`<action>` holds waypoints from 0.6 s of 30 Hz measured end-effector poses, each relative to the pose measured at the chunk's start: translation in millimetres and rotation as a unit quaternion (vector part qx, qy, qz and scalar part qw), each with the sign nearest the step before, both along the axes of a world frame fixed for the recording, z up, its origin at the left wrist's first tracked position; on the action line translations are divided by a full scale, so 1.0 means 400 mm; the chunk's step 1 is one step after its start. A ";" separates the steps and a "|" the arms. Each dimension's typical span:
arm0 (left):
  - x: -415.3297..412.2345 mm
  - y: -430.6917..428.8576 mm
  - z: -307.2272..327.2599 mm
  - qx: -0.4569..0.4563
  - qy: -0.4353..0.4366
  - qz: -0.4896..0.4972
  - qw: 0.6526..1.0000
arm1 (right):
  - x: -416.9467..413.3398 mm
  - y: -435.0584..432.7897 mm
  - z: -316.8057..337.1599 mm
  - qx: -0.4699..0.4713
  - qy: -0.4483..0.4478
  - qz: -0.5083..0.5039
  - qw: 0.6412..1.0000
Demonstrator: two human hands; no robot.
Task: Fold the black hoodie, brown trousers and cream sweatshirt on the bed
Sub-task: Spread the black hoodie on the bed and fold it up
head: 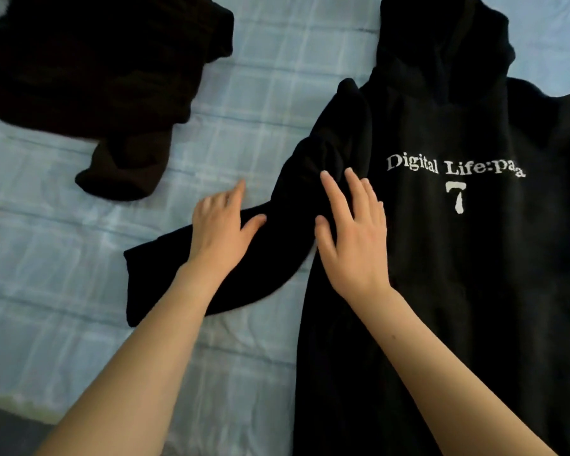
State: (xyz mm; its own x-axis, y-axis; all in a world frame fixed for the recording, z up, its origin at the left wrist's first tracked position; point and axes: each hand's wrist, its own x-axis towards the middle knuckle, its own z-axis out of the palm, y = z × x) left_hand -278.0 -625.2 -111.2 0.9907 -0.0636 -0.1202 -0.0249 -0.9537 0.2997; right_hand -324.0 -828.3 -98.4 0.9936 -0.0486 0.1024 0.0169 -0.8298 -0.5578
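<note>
The black hoodie [458,258] lies front up on the bed, with white lettering on its chest and its hood at the top. Its left sleeve bends out across the sheet toward the lower left. My left hand [219,222] rests flat on that sleeve with its fingers straight. My right hand [351,225] lies flat with spread fingers where the sleeve joins the body. A dark brown garment, likely the brown trousers [96,80], lies crumpled at the top left. The cream sweatshirt is out of view.
A light blue checked bed sheet [79,258] covers the bed. A dark edge of the bed or floor [4,429] shows at the bottom left corner.
</note>
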 end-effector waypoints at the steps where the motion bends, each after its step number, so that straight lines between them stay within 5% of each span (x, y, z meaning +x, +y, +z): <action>1: 0.009 0.015 -0.008 -0.008 0.017 0.004 1.000 | 0.022 0.009 -0.017 -0.026 0.037 0.006 0.999; 4: 0.014 0.065 -0.005 -0.060 -0.002 -0.008 0.998 | 0.039 0.028 -0.054 -0.108 0.086 0.019 0.990; 11: 0.030 0.249 0.080 -0.188 0.014 0.047 0.981 | 0.022 0.094 -0.014 -0.132 -0.011 0.019 0.991; 18: -0.009 0.507 0.132 -0.264 -0.003 0.107 0.958 | -0.018 0.360 0.007 -0.136 0.110 -0.003 0.985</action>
State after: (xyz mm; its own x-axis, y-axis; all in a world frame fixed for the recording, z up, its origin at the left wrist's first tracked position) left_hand -281.6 -422.2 -58.3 0.9884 0.0906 -0.1220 0.1514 -0.6520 0.7429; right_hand -331.4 -684.1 -95.4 0.9928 -0.0560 -0.1058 -0.0860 -0.9486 -0.3047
